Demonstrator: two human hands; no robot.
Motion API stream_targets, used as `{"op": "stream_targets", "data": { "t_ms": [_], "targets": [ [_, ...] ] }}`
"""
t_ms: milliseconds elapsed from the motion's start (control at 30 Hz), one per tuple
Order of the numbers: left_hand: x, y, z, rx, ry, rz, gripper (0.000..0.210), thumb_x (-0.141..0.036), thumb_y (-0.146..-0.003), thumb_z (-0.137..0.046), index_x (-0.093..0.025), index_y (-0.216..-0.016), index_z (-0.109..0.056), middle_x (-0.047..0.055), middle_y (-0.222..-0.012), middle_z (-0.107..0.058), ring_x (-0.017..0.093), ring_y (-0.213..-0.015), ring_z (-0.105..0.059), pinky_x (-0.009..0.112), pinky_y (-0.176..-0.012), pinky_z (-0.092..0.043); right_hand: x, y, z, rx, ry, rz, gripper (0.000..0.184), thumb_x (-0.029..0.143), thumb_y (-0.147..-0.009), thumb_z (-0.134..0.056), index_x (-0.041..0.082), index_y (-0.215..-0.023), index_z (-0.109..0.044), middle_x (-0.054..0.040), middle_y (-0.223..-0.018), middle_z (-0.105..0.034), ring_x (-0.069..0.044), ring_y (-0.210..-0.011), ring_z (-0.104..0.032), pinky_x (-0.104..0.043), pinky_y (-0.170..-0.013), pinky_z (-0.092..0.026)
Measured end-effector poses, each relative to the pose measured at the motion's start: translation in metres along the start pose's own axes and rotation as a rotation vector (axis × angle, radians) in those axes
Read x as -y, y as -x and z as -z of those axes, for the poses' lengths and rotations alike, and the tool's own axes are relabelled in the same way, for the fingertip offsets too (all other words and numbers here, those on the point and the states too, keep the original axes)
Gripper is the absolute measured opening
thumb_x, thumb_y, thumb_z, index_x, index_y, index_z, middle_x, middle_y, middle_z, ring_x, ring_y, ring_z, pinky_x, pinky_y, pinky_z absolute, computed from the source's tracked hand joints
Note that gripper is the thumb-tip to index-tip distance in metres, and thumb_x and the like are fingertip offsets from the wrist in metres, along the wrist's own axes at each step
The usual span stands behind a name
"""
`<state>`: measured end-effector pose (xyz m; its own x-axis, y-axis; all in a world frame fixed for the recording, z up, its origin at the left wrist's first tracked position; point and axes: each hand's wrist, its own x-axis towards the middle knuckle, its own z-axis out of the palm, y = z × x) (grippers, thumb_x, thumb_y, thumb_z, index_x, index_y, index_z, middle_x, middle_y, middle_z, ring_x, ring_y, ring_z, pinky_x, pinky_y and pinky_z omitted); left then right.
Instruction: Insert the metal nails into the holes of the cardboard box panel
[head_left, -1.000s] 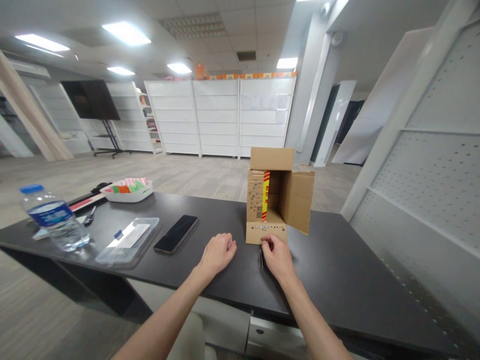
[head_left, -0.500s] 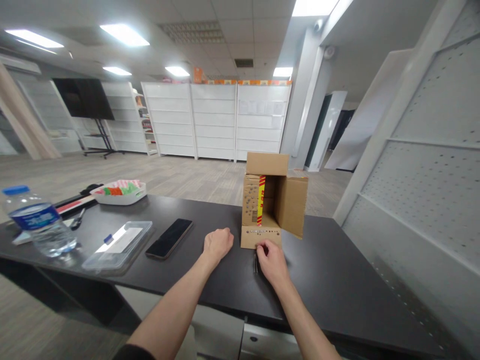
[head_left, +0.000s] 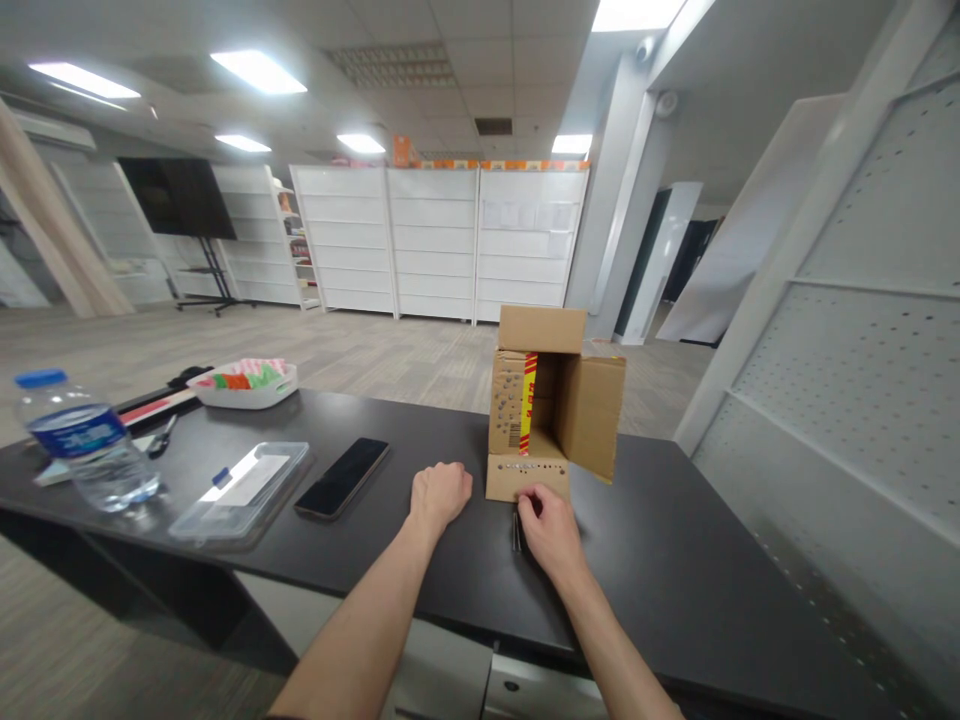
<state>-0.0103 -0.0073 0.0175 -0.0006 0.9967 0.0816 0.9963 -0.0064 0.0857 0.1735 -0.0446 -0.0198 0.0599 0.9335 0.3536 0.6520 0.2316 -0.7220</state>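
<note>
A small cardboard box (head_left: 512, 405) stands on the dark table with its opening towards me and its flaps spread. Small silvery and dark dots mark its left side and lower flap (head_left: 527, 480). My right hand (head_left: 551, 525) is closed, thumb and index finger pinched together at the lower edge of that flap; what they hold is hidden. Beside these fingers is a thin two-pronged metal piece (head_left: 516, 532), partly covered by the hand; I cannot tell whether it is held. My left hand (head_left: 442, 493) rests as a fist on the table, left of the box, its inside hidden.
Left of my left hand lies a black phone (head_left: 343, 478), then a clear plastic case (head_left: 240, 495). A water bottle (head_left: 90, 440) stands at the far left, and a white basket (head_left: 251, 395) with colourful packets lies behind. A perforated white panel (head_left: 847, 330) rises at the right.
The whole view has shifted slightly to the right in the picture. Both hands keep nearly the same pose and place relative to the box.
</note>
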Motion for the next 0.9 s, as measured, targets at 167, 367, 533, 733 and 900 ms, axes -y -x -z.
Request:
{"op": "stream_targets", "data": {
  "t_ms": [167,367,533,733,900],
  "targets": [
    [-0.0003,-0.0003,-0.0008,0.007,-0.002,0.0,0.044,-0.029,-0.094,-0.036,-0.015,-0.099,-0.077,0.02,-0.1,-0.075,0.03,-0.098,-0.073,0.038,-0.084,-0.053,0.0015,0.0009,0.0005,0.002,-0.001,-0.003,0.024,0.026,-0.088,-0.046,0.022,-0.084,-0.07,-0.004,-0.09,-0.075,-0.021,-0.085,-0.068,-0.028,-0.076,-0.045],
    [-0.0014,0.0009,0.0004,-0.014,-0.006,0.003,0.045,-0.03,-0.094,-0.036,-0.015,-0.098,-0.077,0.02,-0.099,-0.075,0.032,-0.096,-0.073,0.04,-0.081,-0.054,0.0029,0.0011,0.0016,0.022,0.023,-0.001,0.025,0.026,-0.088,-0.046,0.022,-0.084,-0.07,-0.0043,-0.09,-0.075,-0.022,-0.085,-0.068,-0.028,-0.075,-0.045],
    [-0.0012,0.0016,-0.0001,-0.034,-0.003,0.006,0.044,-0.031,-0.094,-0.036,-0.015,-0.096,-0.077,0.019,-0.096,-0.076,0.033,-0.094,-0.073,0.04,-0.08,-0.054,0.0027,0.0008,0.0019,0.042,0.009,-0.007,0.026,0.028,-0.089,-0.045,0.021,-0.086,-0.07,-0.0047,-0.091,-0.075,-0.022,-0.087,-0.068,-0.029,-0.077,-0.045],
    [-0.0013,0.0013,-0.0011,-0.022,0.016,0.028,0.044,-0.031,-0.095,-0.035,-0.016,-0.099,-0.076,0.019,-0.097,-0.075,0.031,-0.096,-0.073,0.039,-0.083,-0.053,0.0043,0.0017,0.0031,0.053,0.018,-0.011,0.026,0.03,-0.088,-0.045,0.021,-0.086,-0.07,-0.0046,-0.09,-0.074,-0.022,-0.086,-0.068,-0.03,-0.078,-0.045],
    [-0.0015,0.0017,0.0,-0.02,0.014,0.033,0.044,-0.032,-0.095,-0.036,-0.016,-0.099,-0.076,0.018,-0.097,-0.075,0.031,-0.096,-0.073,0.038,-0.082,-0.052,0.0057,0.0024,0.0039,0.06,0.033,0.002,0.027,0.029,-0.089,-0.045,0.022,-0.086,-0.07,-0.0046,-0.089,-0.075,-0.022,-0.085,-0.068,-0.029,-0.076,-0.046]
  ]
}}
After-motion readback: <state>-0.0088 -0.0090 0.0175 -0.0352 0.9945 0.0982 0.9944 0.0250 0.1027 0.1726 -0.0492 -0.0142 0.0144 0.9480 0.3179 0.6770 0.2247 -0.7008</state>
